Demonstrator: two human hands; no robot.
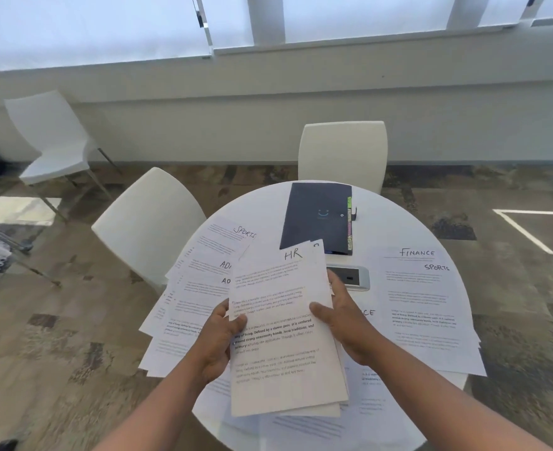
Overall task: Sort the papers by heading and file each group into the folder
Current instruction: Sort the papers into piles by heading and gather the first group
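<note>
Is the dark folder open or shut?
Shut. The dark navy folder lies flat on the round white table, front cover down, coloured tabs along its right edge, no papers in it visible.

Soft daylight is pouring through the window blinds (106, 27) at twelve o'clock, washing them out to pale blue-white. The white bench (398, 229) is glaring faintly. Edges are bending from the wide lens, and the floor (41, 369) at eight o'clock is smearing with blur.
</note>
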